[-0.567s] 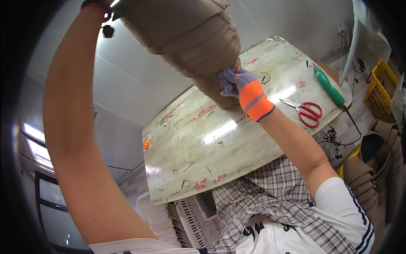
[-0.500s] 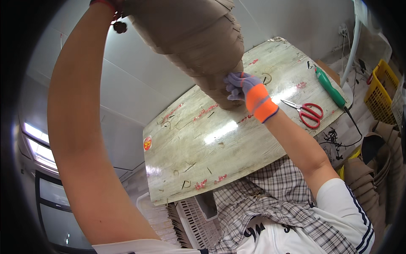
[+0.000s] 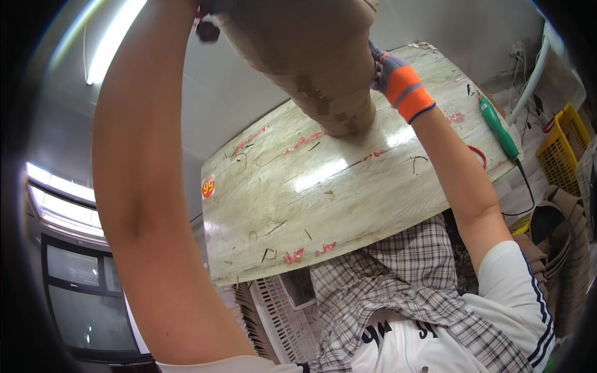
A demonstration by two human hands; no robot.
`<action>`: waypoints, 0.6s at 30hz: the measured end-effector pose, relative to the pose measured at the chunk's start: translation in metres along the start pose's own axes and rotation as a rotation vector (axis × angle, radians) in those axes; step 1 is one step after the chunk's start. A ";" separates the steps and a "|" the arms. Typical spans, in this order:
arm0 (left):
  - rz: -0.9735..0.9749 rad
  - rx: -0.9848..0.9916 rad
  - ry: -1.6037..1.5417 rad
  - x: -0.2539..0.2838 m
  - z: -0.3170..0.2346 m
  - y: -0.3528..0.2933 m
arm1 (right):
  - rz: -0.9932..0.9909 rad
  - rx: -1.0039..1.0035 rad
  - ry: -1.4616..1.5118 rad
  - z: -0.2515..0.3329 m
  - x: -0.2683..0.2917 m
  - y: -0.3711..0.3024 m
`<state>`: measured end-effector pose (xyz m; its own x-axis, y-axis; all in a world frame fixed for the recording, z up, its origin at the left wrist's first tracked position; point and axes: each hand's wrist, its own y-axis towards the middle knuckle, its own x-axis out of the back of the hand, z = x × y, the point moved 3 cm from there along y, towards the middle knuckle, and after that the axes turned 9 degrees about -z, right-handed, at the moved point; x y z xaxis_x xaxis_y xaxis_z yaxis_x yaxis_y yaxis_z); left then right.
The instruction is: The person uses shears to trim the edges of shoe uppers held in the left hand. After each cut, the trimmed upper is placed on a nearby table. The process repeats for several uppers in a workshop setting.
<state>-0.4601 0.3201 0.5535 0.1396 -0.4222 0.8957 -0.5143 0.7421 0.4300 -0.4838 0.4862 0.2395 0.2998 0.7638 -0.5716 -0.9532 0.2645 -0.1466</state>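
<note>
A large brown tapered object, wide at the top and narrower below, stands in front of me with its lower end against the table. Darker square patches mark its lower part; its kind I cannot make out. My right hand, in a purple-grey glove with an orange cuff, is closed against its right side, fingertips partly hidden. My left arm rises to the object's upper left, a dark bead bracelet at the wrist; that hand is out of the picture. My right forearm covers most of the red-handled scissors.
The pale wood-look table carries dark scraps and red marks. A green corded tool lies at its right edge. Beyond stand a yellow basket and brown pieces. A white crate sits below the front edge.
The brown object now shows a smoother side with dark patches instead of overlapping layers. My right hand has moved up and right along it. My right forearm now covers most of the scissors.
</note>
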 end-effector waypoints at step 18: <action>-0.009 0.105 -0.077 -0.027 0.052 -0.056 | -0.214 1.483 -1.327 -0.042 -0.046 0.062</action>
<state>-0.4788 0.2628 0.4996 0.0809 -0.4702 0.8788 -0.5997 0.6813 0.4197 -0.5582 0.4430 0.2229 0.8838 0.3541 0.3058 -0.3451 0.0519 0.9371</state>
